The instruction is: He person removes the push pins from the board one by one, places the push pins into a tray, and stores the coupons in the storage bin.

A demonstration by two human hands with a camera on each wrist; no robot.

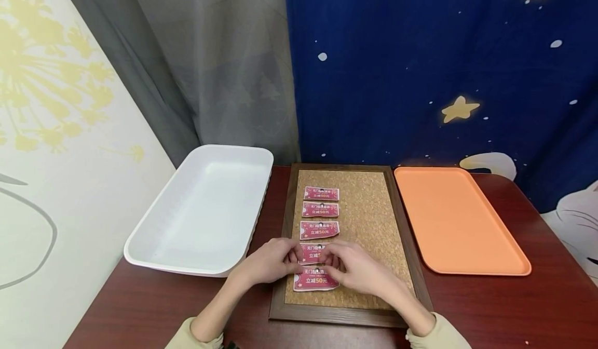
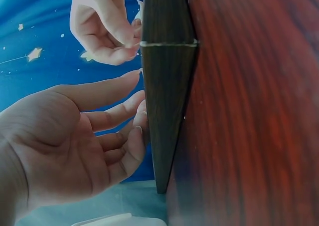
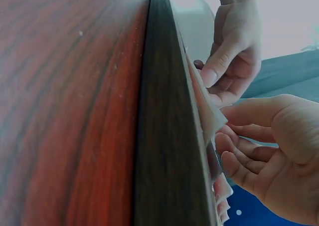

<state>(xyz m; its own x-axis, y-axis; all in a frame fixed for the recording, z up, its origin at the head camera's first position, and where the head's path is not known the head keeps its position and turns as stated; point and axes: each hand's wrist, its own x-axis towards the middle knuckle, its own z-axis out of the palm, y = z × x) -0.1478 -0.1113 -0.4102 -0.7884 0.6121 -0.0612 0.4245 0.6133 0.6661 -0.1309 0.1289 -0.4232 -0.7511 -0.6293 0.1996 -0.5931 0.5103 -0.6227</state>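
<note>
Nearest coupon (image 1: 310, 281): located at the near left of the cork board (image 1: 369, 235), with a pin (image 1: 317, 270) near its upper edge; four more coupons (image 1: 319, 231) continue in a column toward the board's far edge. The step appears to be adjustment of this coupon; steady both sides lightly, press the raised paper flat against the board, and avoid pulling against the pin, as the paper may tear. Left hand (image 1: 273, 260): reaches in over the board's left frame, fingers gently bent; its grip is partly open, with no hold visible. Right hand (image 1: 357, 268): arches over the board's middle, fingers bent inward; its grip is half closed beside the paper; whether it pinches cannot be told.
</note>
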